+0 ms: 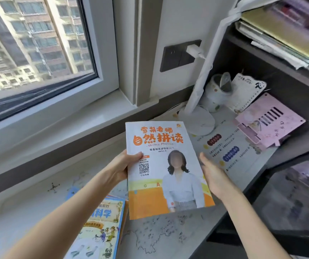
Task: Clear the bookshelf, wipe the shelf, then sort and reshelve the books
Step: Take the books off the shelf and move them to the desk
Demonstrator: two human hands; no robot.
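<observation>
A white and orange phonics book [165, 171] with a person pictured on its cover hangs face-up over the desk. My left hand [124, 166] grips its left edge, thumb on the cover. My right hand [212, 173] sits at the book's right edge, palm open and fingers spread, beside it or just touching; I cannot tell which. A colourful science book [98, 228] lies on a small stack at the lower left of the desk. The dark bookshelf [273, 58] stands at the right, with a pile of papers and books [284, 32] on its upper shelf.
A white desk lamp [198, 116] stands behind the held book. A pen cup [218, 90], a panda notepad [247, 92] and a pink organiser [269, 120] crowd the low shelf area. A printed sheet [222, 146] and map mat [168, 238] cover the desk. A window [34, 43] is at left.
</observation>
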